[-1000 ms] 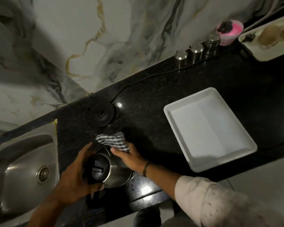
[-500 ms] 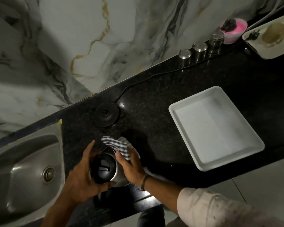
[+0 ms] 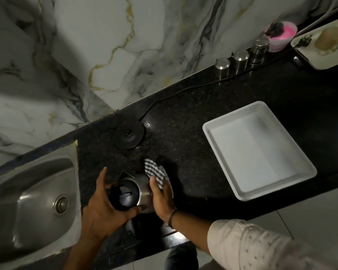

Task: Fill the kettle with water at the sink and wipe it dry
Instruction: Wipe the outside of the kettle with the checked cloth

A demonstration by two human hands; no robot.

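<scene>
A steel kettle (image 3: 142, 187) with a black lid stands on the black counter (image 3: 185, 137) near its front edge, just right of the sink (image 3: 27, 193). My left hand (image 3: 103, 203) grips the kettle around its left side and lid. My right hand (image 3: 161, 197) presses a black-and-white checked cloth (image 3: 154, 170) against the kettle's right side. The kettle's round black base (image 3: 129, 134) lies empty farther back, its cord running right along the wall.
A white rectangular tray (image 3: 258, 151) sits to the right on the counter. Three steel canisters (image 3: 240, 59), a pink tub (image 3: 281, 36) and another tray (image 3: 324, 45) line the back right. A marble wall rises behind. Floor tiles show below the counter edge.
My right hand has slid the cloth from the kettle's far side around to its right side. The left hand keeps its grip and the kettle stays put.
</scene>
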